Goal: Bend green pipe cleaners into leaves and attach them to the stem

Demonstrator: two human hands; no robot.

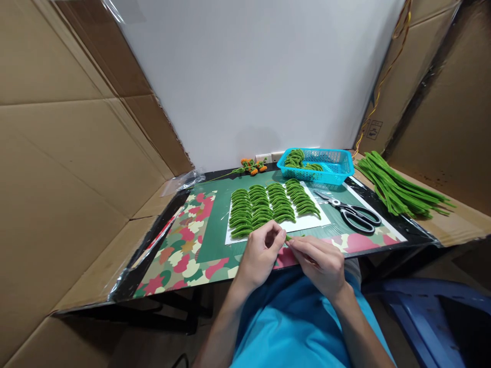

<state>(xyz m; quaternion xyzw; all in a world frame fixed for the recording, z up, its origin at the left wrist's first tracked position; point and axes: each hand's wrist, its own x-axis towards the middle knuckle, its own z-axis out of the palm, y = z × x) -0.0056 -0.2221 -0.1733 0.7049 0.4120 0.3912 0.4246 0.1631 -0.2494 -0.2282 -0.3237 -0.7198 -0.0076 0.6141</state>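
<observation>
My left hand (261, 253) and my right hand (320, 261) meet at the table's front edge. Between their fingertips is a short piece of green pipe cleaner (289, 237), pinched from both sides and mostly covered by the fingers. Just beyond the hands, a white sheet (317, 224) lies on the green mat (215, 230). Several columns of short, curved green pipe-cleaner pieces (261, 204) are laid out on it, closely stacked. Black-handled scissors (347, 210) rest to the right of the sheet, blades pointing back left.
A blue plastic basket (337, 176) holding more curved green pieces (295, 158) stands at the back right. Long green pipe cleaners (399, 186) are heaped beside it. An orange-and-green pipe-cleaner spray (253, 166) lies at the back. Cardboard walls (88, 153) flank the table; a blue chair (433, 306) is at right.
</observation>
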